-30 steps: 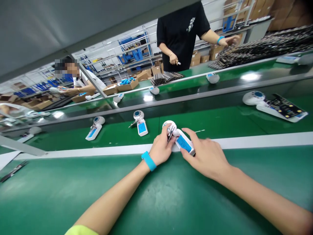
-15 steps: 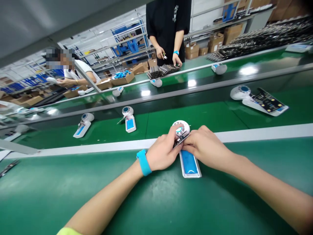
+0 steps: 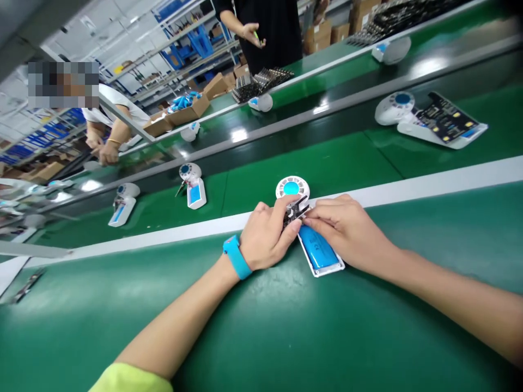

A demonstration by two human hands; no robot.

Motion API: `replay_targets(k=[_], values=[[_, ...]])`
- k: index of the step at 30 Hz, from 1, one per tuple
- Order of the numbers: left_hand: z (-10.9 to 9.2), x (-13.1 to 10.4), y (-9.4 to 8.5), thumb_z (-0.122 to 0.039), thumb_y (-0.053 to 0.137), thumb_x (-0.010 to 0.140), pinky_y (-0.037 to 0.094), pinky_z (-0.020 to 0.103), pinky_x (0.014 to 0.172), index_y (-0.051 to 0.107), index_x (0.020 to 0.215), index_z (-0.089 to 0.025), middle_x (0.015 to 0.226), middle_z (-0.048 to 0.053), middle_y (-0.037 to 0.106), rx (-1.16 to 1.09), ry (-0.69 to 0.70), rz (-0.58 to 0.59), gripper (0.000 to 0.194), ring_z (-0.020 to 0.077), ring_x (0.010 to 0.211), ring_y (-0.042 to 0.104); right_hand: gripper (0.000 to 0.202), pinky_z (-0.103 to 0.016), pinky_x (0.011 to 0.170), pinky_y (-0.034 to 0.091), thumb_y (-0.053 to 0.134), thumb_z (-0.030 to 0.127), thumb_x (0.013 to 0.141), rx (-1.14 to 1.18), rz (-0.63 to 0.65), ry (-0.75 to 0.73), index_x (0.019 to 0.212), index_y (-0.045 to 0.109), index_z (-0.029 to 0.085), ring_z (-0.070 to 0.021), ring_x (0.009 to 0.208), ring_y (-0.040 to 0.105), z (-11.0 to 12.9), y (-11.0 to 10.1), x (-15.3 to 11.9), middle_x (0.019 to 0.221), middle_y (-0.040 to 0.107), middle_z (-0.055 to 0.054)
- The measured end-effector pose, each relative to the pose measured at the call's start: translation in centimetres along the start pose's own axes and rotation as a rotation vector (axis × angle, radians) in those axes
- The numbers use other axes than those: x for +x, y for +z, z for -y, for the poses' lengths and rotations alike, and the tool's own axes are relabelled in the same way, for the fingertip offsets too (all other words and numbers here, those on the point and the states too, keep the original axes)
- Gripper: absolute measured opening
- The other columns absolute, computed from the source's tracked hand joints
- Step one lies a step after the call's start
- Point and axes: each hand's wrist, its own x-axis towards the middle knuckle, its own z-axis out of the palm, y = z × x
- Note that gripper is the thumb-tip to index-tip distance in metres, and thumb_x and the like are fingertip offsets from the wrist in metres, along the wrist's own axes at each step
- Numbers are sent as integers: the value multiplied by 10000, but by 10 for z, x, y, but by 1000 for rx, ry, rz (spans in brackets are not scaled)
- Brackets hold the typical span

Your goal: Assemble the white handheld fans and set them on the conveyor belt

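Observation:
A white device [image 3: 322,270] with a blue battery [image 3: 319,247] in its handle and a round vented head [image 3: 291,187] lies at the white belt edge. My left hand [image 3: 267,234], with a blue wristband [image 3: 237,258], pinches a small black circuit board [image 3: 295,212] over the neck of the device. Close against the board's right side, my right hand [image 3: 343,228] has thumb and fingers pressed together at the neck; what they hold is too small to make out.
Beyond the white strip [image 3: 408,188], similar devices [image 3: 196,195] lie on the green belt, one at right under a black board [image 3: 445,118]. Across the line are two people, stacked boards [image 3: 261,84] and cardboard boxes [image 3: 190,111]. A dark strip [image 3: 28,286] lies far left.
The view has shifted and tilted. The board in my left hand has turned, showing more of its face. Across the line, the standing person's hand has lifted from the stacked boards.

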Motion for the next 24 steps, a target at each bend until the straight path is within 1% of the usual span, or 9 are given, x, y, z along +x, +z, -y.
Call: replay_targets(k=[4, 7, 9, 12, 15, 19, 21, 24], values=[[-2, 1, 0, -486, 144, 1063, 424, 363, 732, 334, 1475, -146, 1074, 113, 719, 15, 39, 50, 567, 237, 828, 664, 346, -316, 730, 296, 488, 177, 980, -61, -47, -37, 645, 573, 173, -139, 681, 559, 2, 1, -3, 698, 634, 3], [-4, 2, 0, -467, 129, 1067, 430, 364, 729, 298, 1506, -150, 1132, 122, 716, -2, 50, 83, 567, 237, 845, 672, 313, -318, 748, 298, 503, 154, 971, -83, -62, -32, 669, 583, 168, -139, 695, 566, 1, 2, -4, 719, 647, 4], [-6, 2, 0, -465, 117, 1067, 428, 362, 724, 278, 1522, -156, 1102, 113, 725, -1, 37, 101, 572, 232, 820, 669, 309, -319, 745, 291, 507, 143, 965, -103, -69, -31, 667, 582, 166, -143, 704, 572, 0, 2, -4, 729, 657, 1], [-10, 1, 0, -476, 94, 1064, 412, 353, 700, 249, 1539, -160, 978, 82, 734, 11, 12, 121, 591, 226, 740, 648, 314, -318, 723, 271, 498, 125, 958, -135, -73, -52, 654, 568, 164, -146, 696, 568, -1, 3, -5, 727, 664, -4], [-10, 1, -1, -487, 67, 1059, 402, 348, 692, 258, 1537, -166, 878, 54, 716, 20, 3, 129, 607, 226, 705, 629, 311, -317, 697, 249, 490, 106, 942, -177, -76, -77, 641, 547, 160, -144, 665, 541, -1, 4, -5, 702, 652, -7], [-9, 3, -4, -476, 34, 1054, 369, 359, 687, 289, 1533, -160, 919, 71, 719, 152, 23, 203, 628, 236, 711, 628, 310, -317, 680, 232, 470, 95, 931, -228, -64, -84, 634, 536, 156, -142, 642, 521, 1, 4, -5, 672, 630, -12], [-12, 4, -5, -459, 23, 1052, 359, 372, 693, 264, 1547, -141, 927, 80, 719, 221, 12, 248, 636, 240, 697, 619, 298, -313, 683, 236, 470, 82, 917, -225, -62, -81, 637, 538, 156, -140, 643, 520, 0, 4, -5, 669, 627, -12], [-20, 5, -4, -465, 31, 1046, 359, 395, 714, 203, 1566, -92, 931, 96, 715, 269, -19, 282, 662, 249, 690, 611, 297, -302, 674, 241, 467, 66, 896, -179, -84, -87, 618, 520, 159, -126, 618, 493, -3, 5, -4, 645, 605, -2]])
